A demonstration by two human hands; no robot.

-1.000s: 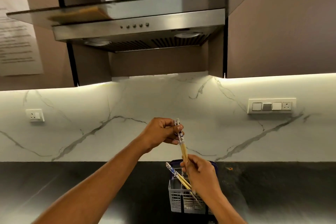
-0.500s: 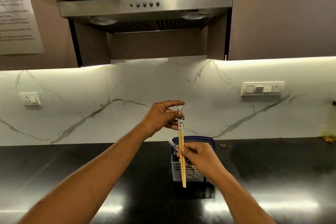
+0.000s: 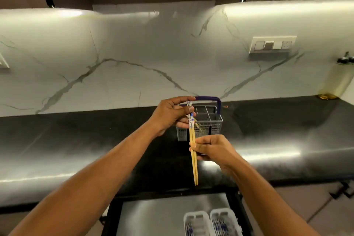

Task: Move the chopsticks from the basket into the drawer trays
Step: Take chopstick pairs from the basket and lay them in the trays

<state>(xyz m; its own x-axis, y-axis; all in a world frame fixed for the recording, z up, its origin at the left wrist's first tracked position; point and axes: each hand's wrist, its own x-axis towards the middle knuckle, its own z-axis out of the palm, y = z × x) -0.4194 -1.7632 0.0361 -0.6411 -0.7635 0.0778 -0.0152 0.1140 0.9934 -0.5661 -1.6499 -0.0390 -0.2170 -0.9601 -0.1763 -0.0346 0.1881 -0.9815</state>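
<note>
I have a pair of bamboo chopsticks (image 3: 193,151) held upright at the centre of the frame, side by side and touching, their patterned blue-and-white tops up and their plain tips pointing down toward the open drawer (image 3: 172,214). My left hand (image 3: 170,115) pinches the patterned tops between thumb and fingers, and my right hand (image 3: 212,148) is curled round the shafts about halfway down. Just behind them, on the dark countertop (image 3: 76,140), stands the grey cutlery basket (image 3: 208,120) with its purple handle; at least one more chopstick seems to lean inside it, though my left hand hides most of that. At the bottom of the frame two white drawer trays (image 3: 211,222) sit beside each other, both already holding patterned chopsticks. I judge this to be the carry step: the pair is out of the basket and squared up. Next I would need to lower it, turn it to lie along a tray, and set it down flat.
</note>
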